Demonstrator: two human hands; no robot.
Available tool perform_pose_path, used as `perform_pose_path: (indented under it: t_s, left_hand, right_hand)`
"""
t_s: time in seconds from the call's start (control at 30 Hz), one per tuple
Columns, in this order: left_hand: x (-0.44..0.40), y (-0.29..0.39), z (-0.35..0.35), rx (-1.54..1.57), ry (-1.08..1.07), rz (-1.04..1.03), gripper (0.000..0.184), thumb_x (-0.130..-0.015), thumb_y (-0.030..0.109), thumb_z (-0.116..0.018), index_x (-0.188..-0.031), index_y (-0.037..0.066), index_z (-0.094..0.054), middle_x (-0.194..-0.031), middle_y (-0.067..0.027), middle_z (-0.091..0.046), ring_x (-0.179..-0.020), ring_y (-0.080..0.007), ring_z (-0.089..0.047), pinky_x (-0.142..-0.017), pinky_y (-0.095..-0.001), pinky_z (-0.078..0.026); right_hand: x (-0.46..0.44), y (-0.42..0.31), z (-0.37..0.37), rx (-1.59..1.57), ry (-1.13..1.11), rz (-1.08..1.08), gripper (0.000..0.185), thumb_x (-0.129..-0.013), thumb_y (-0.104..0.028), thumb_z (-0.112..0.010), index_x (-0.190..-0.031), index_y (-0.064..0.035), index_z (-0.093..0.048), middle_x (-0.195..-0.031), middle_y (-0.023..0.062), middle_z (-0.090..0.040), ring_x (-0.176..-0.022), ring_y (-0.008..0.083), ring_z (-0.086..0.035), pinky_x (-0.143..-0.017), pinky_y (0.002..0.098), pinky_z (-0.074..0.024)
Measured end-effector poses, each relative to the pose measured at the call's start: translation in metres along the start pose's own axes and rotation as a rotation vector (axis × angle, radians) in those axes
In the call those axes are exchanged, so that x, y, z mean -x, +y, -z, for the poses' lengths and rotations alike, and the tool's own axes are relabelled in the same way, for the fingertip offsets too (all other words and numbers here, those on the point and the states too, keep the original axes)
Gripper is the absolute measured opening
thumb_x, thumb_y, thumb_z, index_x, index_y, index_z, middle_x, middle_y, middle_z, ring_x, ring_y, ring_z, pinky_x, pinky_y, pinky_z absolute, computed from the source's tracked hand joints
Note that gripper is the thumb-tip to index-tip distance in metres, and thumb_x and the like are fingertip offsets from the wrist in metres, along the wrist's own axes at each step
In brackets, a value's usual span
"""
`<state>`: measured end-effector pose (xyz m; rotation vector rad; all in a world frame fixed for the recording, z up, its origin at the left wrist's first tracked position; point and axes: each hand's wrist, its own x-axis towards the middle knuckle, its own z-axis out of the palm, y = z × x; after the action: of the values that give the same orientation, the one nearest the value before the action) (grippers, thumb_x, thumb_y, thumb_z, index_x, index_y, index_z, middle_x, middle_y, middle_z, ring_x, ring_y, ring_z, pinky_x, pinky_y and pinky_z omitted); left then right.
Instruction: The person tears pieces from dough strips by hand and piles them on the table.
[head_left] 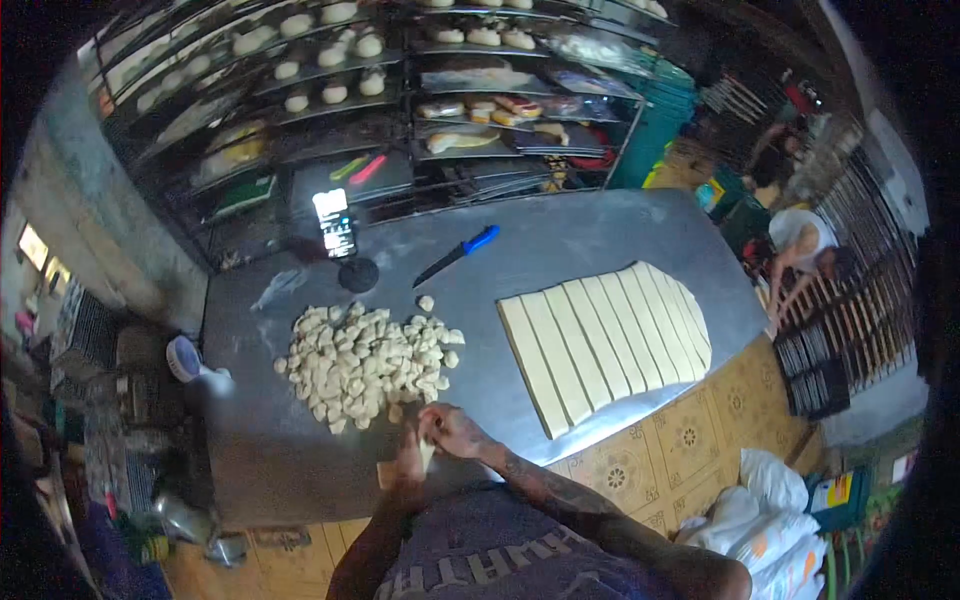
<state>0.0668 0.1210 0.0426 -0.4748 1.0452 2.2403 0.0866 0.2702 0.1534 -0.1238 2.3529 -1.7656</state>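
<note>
At the near edge of the table, my left hand [408, 458] is closed around a strip of dough [427, 457], and part of the strip shows below the hand. My right hand [452, 432] meets it at the strip's upper end, fingers curled tightly together; they hide what lies between them. Just beyond both hands spreads a heap of small dough pieces [365, 365]. To the right lies a flat sheet of dough [605, 345] cut into several long strips. A knife with a blue handle [480, 240] rests farther back.
A lit phone [335, 225] stands on a round base behind the heap. A white-and-blue object [185, 358] is at the table's left edge. Racks of dough trays [330, 110] line the back. Another person [800, 245] bends at the right; white sacks [750, 530] lie on the floor.
</note>
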Motion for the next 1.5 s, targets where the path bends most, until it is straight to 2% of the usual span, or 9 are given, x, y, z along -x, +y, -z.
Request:
perform_pose_path:
  t_s: [0.13,0.37,0.63,0.77,0.83,0.9,1.27,1.4,1.5]
  left_hand:
    - [-0.023,-0.05,0.024,-0.684,-0.089,-0.585,0.064,-0.098,0.041,-0.05,-0.145,0.0,-0.036,-0.131,-0.0166,-0.053,-0.112,-0.0263,-0.053,-0.094,-0.0341,-0.044]
    - [-0.034,-0.046,-0.006,-1.445,0.104,-1.141,0.053,-0.094,0.022,-0.058,-0.139,-0.003,-0.041,-0.124,-0.0219,-0.058,-0.11,-0.0351,-0.059,-0.093,-0.0439,-0.048]
    - [-0.016,-0.007,-0.01,-0.915,-0.026,-0.289,0.048,-0.097,0.044,-0.051,-0.126,0.006,-0.051,-0.099,-0.0127,-0.061,-0.086,-0.0266,-0.061,-0.07,-0.038,-0.051]
    - [-0.011,0.026,-0.017,-0.604,-0.079,0.169,0.051,-0.098,0.057,-0.047,-0.119,0.011,-0.056,-0.084,-0.0074,-0.063,-0.073,-0.0217,-0.062,-0.056,-0.0346,-0.053]
    - [0.01,0.035,-0.033,-0.604,0.016,0.094,0.06,-0.097,0.063,-0.042,-0.121,0.011,-0.057,-0.089,-0.008,-0.062,-0.075,-0.0195,-0.061,-0.059,-0.0326,-0.053]
    - [0.01,0.035,-0.045,-0.6,0.115,0.003,0.068,-0.095,0.07,-0.038,-0.124,0.012,-0.057,-0.094,-0.0086,-0.06,-0.077,-0.0174,-0.06,-0.062,-0.0306,-0.053]
    - [0.006,-0.032,-0.022,-1.472,-0.148,-0.891,0.065,-0.098,0.035,-0.055,-0.15,0.004,-0.033,-0.119,-0.0251,-0.061,-0.096,-0.0285,-0.065,-0.073,-0.0396,-0.053]
    - [0.005,-0.018,-0.036,-1.521,0.14,-0.355,0.08,-0.09,0.031,-0.061,-0.154,0.004,-0.021,-0.111,-0.0228,-0.063,-0.097,-0.0356,-0.065,-0.083,-0.0424,-0.052]
    - [-0.033,-0.038,-0.02,-1.476,0.03,-0.374,0.071,-0.092,0.033,-0.06,-0.148,0.004,-0.029,-0.098,-0.0177,-0.061,-0.088,-0.031,-0.063,-0.077,-0.0408,-0.051]
  right_hand:
    - [0.007,0.011,0.017,0.255,0.026,-0.302,0.037,-0.099,-0.038,-0.053,-0.124,-0.0108,-0.059,-0.086,0.0141,-0.067,-0.074,0.0281,-0.065,-0.071,0.0392,-0.0545]
    - [-0.01,0.039,0.024,0.557,0.199,0.083,0.031,-0.095,-0.034,-0.054,-0.113,-0.0102,-0.061,-0.078,0.0181,-0.067,-0.075,0.039,-0.067,-0.064,0.0462,-0.0543]
    - [-0.044,0.067,0.027,0.655,0.327,-0.172,0.035,-0.094,-0.034,-0.059,-0.123,-0.0154,-0.063,-0.09,0.0206,-0.069,-0.076,0.0354,-0.069,-0.067,0.0475,-0.055]
    - [-0.045,0.047,0.041,0.803,0.609,0.607,0.04,-0.092,-0.034,-0.064,-0.126,-0.0139,-0.062,-0.097,0.0186,-0.069,-0.085,0.0308,-0.069,-0.073,0.0435,-0.0542]
    - [-0.026,0.049,0.022,0.612,0.435,0.585,0.039,-0.09,-0.019,-0.068,-0.126,-0.0067,-0.059,-0.092,0.0173,-0.069,-0.079,0.0304,-0.069,-0.072,0.0395,-0.0541]
    - [0.012,-0.024,0.02,0.171,-0.055,0.02,0.038,-0.091,-0.022,-0.068,-0.124,-0.0053,-0.059,-0.088,0.0149,-0.069,-0.078,0.0311,-0.068,-0.074,0.0427,-0.053]
    - [0.017,0.02,0.034,0.427,0.184,-0.231,0.04,-0.098,-0.043,-0.051,-0.107,-0.0049,-0.061,-0.08,0.0197,-0.066,-0.073,0.0357,-0.067,-0.066,0.0462,-0.053]
    - [-0.004,0.031,0.021,0.487,0.178,-0.126,0.035,-0.097,-0.039,-0.05,-0.106,-0.0069,-0.061,-0.08,0.0223,-0.066,-0.075,0.0407,-0.066,-0.067,0.0491,-0.0528]
    - [-0.023,0.043,0.019,0.439,0.179,-0.077,0.033,-0.096,-0.037,-0.051,-0.107,-0.0078,-0.062,-0.08,0.0224,-0.066,-0.077,0.0415,-0.065,-0.068,0.0497,-0.0529]
